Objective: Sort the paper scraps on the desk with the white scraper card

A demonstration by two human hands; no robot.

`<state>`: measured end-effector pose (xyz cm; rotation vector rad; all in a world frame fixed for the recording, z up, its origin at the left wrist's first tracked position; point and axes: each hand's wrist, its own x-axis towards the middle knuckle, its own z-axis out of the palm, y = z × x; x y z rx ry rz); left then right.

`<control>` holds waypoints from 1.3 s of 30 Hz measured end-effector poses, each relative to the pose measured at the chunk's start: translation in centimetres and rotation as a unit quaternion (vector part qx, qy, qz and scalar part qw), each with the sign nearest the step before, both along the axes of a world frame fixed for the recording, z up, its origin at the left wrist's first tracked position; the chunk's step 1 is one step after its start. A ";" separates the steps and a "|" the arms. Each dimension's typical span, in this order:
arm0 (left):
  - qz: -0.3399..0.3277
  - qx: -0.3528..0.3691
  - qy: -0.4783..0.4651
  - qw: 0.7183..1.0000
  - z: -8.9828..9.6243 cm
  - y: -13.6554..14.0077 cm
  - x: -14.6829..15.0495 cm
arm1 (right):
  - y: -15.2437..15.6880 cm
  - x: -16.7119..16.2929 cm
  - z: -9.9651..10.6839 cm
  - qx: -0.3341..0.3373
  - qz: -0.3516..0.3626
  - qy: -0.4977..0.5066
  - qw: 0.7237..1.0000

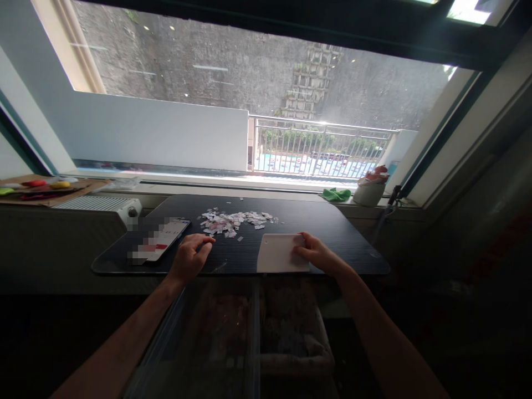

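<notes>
My right hand (318, 252) grips the right edge of a flat white piece (278, 252), thumb on top. This piece is roughly rectangular, with a small hole near its upper left corner; I cannot tell its material. It lies at the front edge of the dark table (307, 213). To its left, my left hand (192, 255) is closed, fingers curled and thumb near the index finger; whatever may be between them is hidden. Beyond the hands, small pale paper-like scraps (228, 221) form a loose heap. Left of my left hand lies a phone (168, 238), its screen partly blurred out.
Below the table's front edge stand a clear plastic bin (208, 343) and a lined container (297, 354) with dim contents. A white heater (103, 208) sits at the left. A green cloth (336, 194) and a pale pot (369, 191) rest on the windowsill.
</notes>
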<state>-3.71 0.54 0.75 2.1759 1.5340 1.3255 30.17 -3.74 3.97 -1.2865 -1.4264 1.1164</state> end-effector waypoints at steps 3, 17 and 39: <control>-0.001 0.002 -0.003 1.000 -0.1 0.1 0.0 | -0.8 0.8 0.6 -0.003 0.006 -0.002 1.000; 0.000 0.032 0.004 0.999 -0.4 0.0 0.3 | 7.5 -5.9 -1.8 -0.001 -0.142 -0.023 0.990; 0.003 0.048 -0.012 0.999 -1.0 0.3 0.5 | 2.6 -6.7 -0.4 -0.076 0.008 0.008 0.997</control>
